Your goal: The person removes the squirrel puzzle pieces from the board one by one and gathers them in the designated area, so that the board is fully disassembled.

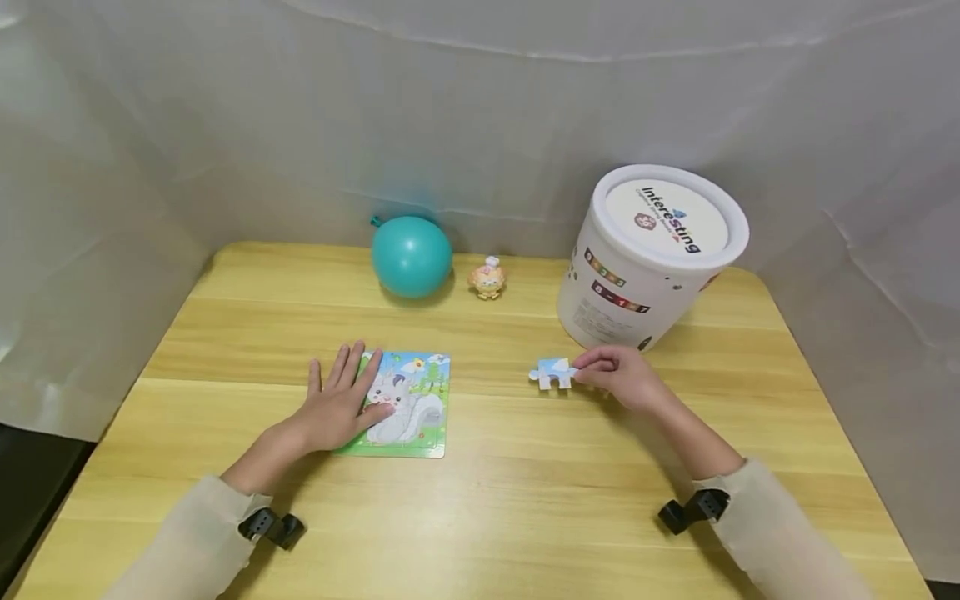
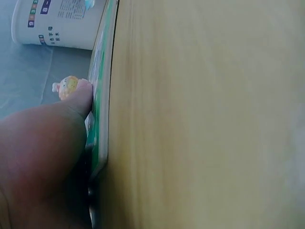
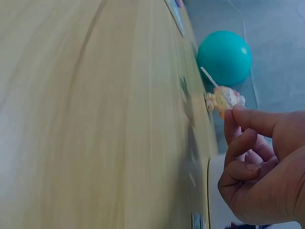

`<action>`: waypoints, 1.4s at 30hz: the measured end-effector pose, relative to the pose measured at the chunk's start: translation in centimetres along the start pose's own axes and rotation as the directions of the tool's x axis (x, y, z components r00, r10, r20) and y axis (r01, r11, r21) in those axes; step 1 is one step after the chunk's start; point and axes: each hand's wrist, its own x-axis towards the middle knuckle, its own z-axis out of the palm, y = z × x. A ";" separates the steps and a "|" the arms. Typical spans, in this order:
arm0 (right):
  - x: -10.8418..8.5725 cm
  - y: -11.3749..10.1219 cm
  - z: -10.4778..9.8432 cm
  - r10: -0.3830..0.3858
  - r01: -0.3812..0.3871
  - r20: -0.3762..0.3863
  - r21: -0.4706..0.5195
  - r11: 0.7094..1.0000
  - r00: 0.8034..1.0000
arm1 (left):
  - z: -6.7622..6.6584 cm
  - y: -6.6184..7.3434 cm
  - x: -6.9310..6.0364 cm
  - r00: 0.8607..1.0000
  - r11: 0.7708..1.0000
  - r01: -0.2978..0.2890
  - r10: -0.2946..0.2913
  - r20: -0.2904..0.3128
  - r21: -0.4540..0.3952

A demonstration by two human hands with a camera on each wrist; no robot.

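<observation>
In the head view, a jigsaw piece (image 1: 553, 372) is pinched at its right end by the right hand (image 1: 618, 375), long axis crosswise, pointed left toward the puzzle (image 1: 414, 421), partly covered by the spread left hand (image 1: 339, 408). Left wrist: the puzzle is touched by that hand. Right wrist: the piece is held above the table (image 3: 105, 119).

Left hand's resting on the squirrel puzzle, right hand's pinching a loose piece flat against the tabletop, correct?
No: the right hand pinches the loose piece above the tabletop, clear of it, as the right wrist view shows. The rest is right.
</observation>
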 end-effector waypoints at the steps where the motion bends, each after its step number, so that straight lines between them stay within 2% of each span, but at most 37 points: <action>1: -0.1 0.1 -0.3 0.003 -0.003 0.001 -0.003 1.000 1.000 | 0.0 0.1 -0.1 1.000 1.000 -0.001 0.001 -0.002 -0.004; 7: -1.1 1.2 -1.7 0.043 -0.043 -0.007 -0.037 0.998 0.999 | -0.4 0.6 -0.4 0.999 0.999 -0.018 0.018 -0.028 -0.029; 16: -1.9 2.8 -3.2 -0.001 -0.006 -0.062 -0.109 0.994 0.998 | 0.1 -0.1 -0.2 1.000 1.000 0.014 -0.014 0.019 0.005; 20: -2.1 3.2 -3.4 -0.004 -0.006 -0.073 -0.136 0.991 0.997 | -0.1 0.2 -0.3 1.000 1.000 0.003 -0.003 0.006 -0.010; 26: -2.3 3.2 -3.3 -0.016 0.001 -0.088 -0.167 0.986 0.996 | -0.8 0.9 -0.5 1.000 1.000 0.007 -0.007 0.006 -0.010; 33: -2.3 2.9 -3.0 -0.051 0.031 -0.095 -0.208 0.978 0.994 | -0.5 0.7 -0.4 1.000 0.999 -0.009 0.009 -0.005 -0.036; 38: -1.8 2.4 -1.9 -0.078 0.061 -0.075 -0.206 0.977 0.994 | -0.4 0.5 -0.4 1.000 0.999 -0.021 0.020 -0.017 -0.038; 42: -1.1 1.6 -0.4 -0.090 0.081 -0.045 -0.171 0.982 0.995 | -0.5 0.6 -0.4 1.000 1.000 -0.009 0.009 -0.005 -0.027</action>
